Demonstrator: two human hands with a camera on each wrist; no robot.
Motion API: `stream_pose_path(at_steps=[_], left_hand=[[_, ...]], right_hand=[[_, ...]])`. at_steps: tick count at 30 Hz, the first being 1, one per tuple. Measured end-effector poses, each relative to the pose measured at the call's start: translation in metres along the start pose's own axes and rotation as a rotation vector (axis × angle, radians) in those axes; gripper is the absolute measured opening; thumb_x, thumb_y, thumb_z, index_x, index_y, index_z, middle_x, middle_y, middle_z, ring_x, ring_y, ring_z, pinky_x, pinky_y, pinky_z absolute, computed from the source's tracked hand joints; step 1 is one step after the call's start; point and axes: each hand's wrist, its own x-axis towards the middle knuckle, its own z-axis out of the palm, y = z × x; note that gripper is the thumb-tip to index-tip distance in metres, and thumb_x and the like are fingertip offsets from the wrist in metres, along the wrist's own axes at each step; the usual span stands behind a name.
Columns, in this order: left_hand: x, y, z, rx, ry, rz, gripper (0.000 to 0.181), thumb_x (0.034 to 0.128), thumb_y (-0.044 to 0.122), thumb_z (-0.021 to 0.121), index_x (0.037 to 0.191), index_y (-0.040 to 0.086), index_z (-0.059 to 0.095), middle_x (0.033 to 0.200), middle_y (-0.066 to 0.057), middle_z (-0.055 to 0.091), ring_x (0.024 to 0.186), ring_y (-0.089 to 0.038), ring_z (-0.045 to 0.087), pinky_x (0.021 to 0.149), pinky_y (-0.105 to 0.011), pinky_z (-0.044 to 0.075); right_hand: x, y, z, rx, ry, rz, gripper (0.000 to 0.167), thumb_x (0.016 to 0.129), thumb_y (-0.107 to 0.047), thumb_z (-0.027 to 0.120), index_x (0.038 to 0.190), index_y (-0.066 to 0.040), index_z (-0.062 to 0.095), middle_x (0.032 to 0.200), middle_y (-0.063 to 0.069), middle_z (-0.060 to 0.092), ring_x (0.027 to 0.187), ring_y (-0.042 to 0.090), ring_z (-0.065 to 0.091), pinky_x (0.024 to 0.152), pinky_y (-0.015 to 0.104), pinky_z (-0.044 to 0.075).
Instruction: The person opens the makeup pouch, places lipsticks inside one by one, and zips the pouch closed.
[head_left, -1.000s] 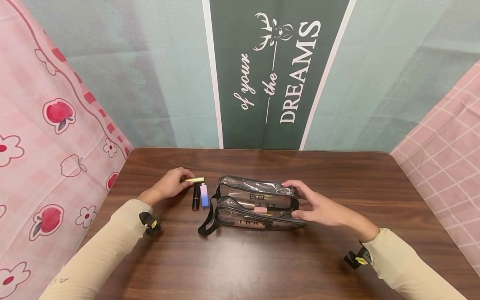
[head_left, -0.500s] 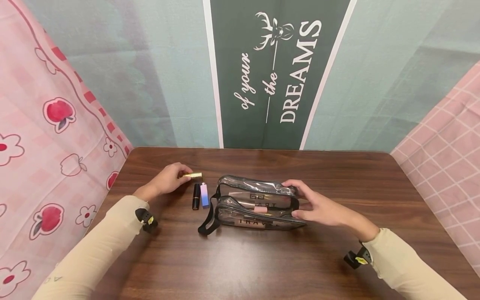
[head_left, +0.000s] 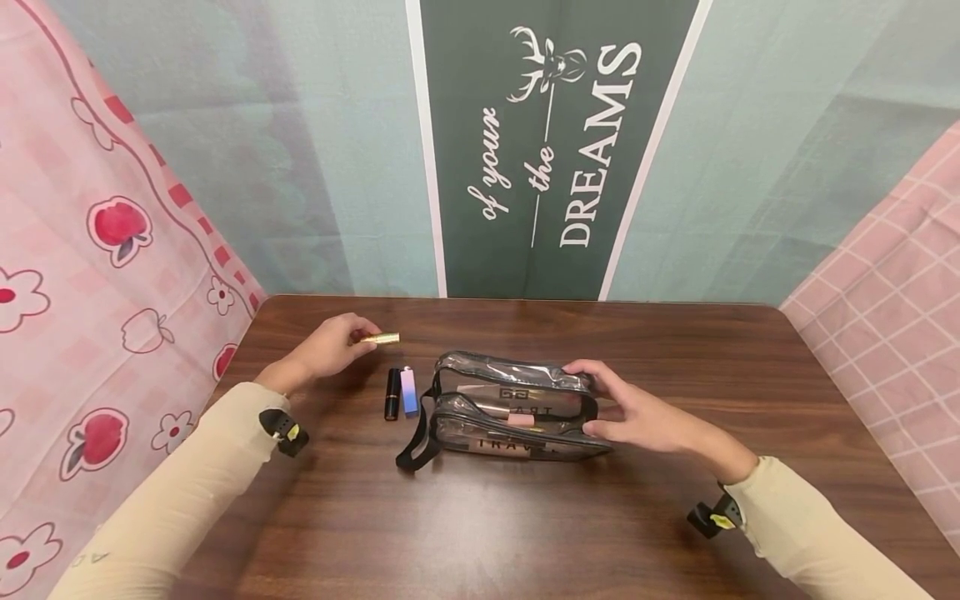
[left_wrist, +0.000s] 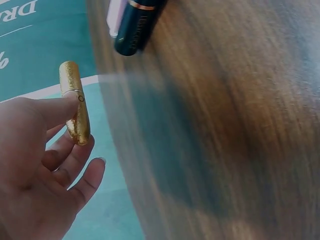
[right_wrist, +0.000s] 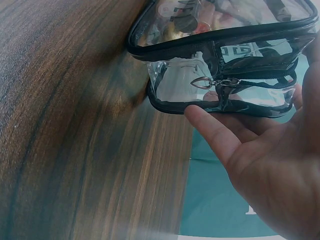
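Observation:
My left hand (head_left: 330,343) pinches a gold lipstick tube (head_left: 386,338) between thumb and fingers, at the back left of the table. The left wrist view shows the gold tube (left_wrist: 81,120) tilted, its other fingers loosely bent below. Side by side lie a black lipstick tube (head_left: 392,393) and a pink-to-blue lipstick tube (head_left: 408,392), apart from that hand. A clear toiletry bag (head_left: 517,367) with black trim stands with its top open. My right hand (head_left: 633,412) grips its right end, thumb and fingers at the trim. Inside lie several items, among them one with a pink part (head_left: 521,420).
The bag's black strap (head_left: 417,454) reaches out at its left end, near the two tubes. A metal zipper pull (right_wrist: 202,83) hangs at the right end. The brown wooden table (head_left: 480,533) ends at a printed curtain (head_left: 345,208) behind.
My left hand has moved back and to the left with the gold lipstick, away from the other two tubes. The right hand and the bag have stayed where they were.

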Motion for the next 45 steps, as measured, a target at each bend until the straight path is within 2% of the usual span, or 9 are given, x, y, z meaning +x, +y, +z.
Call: stream_pose_path(at_steps=[7,11,18,27,35,45], left_hand=[[-0.002,0.01,-0.009,0.009,0.016,0.064,0.016,0.0955,0.004,0.069,0.109,-0.003,0.071,0.101,-0.015,0.068,0.09,-0.028,0.061,0.082,-0.047,0.05],[-0.005,0.018,-0.016,0.003,0.013,0.081,0.016,0.0948,0.004,0.07,0.109,-0.002,0.072,0.103,-0.014,0.068,0.091,-0.027,0.06,0.082,-0.047,0.05],[-0.006,0.034,-0.025,-0.003,0.013,0.131,0.016,0.0949,0.005,0.07,0.11,0.001,0.072,0.101,-0.01,0.069,0.089,-0.023,0.06,0.08,-0.044,0.049],[-0.007,0.063,-0.027,-0.011,-0.034,0.157,0.018,0.0958,0.009,0.071,0.113,0.005,0.073,0.1,-0.004,0.067,0.086,-0.018,0.056,0.077,-0.039,0.047],[-0.008,0.083,-0.029,-0.013,-0.03,0.217,0.019,0.0953,0.01,0.072,0.114,0.006,0.073,0.099,-0.001,0.066,0.086,-0.016,0.056,0.077,-0.039,0.049],[-0.008,0.107,-0.029,-0.033,-0.043,0.277,0.019,0.0944,0.012,0.073,0.113,0.007,0.073,0.094,0.003,0.062,0.077,-0.012,0.051,0.07,-0.03,0.045]], right_hand=[[0.0,-0.001,-0.001,-0.004,-0.003,0.002,0.073,0.094,0.0,0.07,0.152,-0.017,0.03,0.14,0.017,0.045,0.124,0.041,0.053,0.093,0.045,0.054],[0.001,-0.002,-0.001,0.001,-0.008,0.009,0.073,0.094,-0.001,0.07,0.152,-0.017,0.029,0.14,0.017,0.045,0.124,0.041,0.053,0.093,0.046,0.054],[0.002,-0.002,-0.002,0.015,-0.011,0.01,0.073,0.094,-0.001,0.07,0.152,-0.016,0.029,0.138,0.023,0.048,0.123,0.044,0.054,0.093,0.045,0.054],[0.003,-0.002,-0.005,0.009,-0.018,0.0,0.073,0.094,-0.001,0.069,0.152,-0.016,0.029,0.138,0.024,0.048,0.123,0.043,0.054,0.093,0.044,0.054],[0.004,-0.002,-0.008,0.012,-0.02,0.005,0.073,0.094,-0.001,0.069,0.152,-0.016,0.029,0.138,0.022,0.048,0.122,0.043,0.054,0.093,0.046,0.054],[0.006,-0.002,-0.013,0.028,-0.026,0.014,0.072,0.094,-0.001,0.07,0.152,-0.017,0.03,0.14,0.018,0.047,0.123,0.042,0.055,0.095,0.044,0.054]])
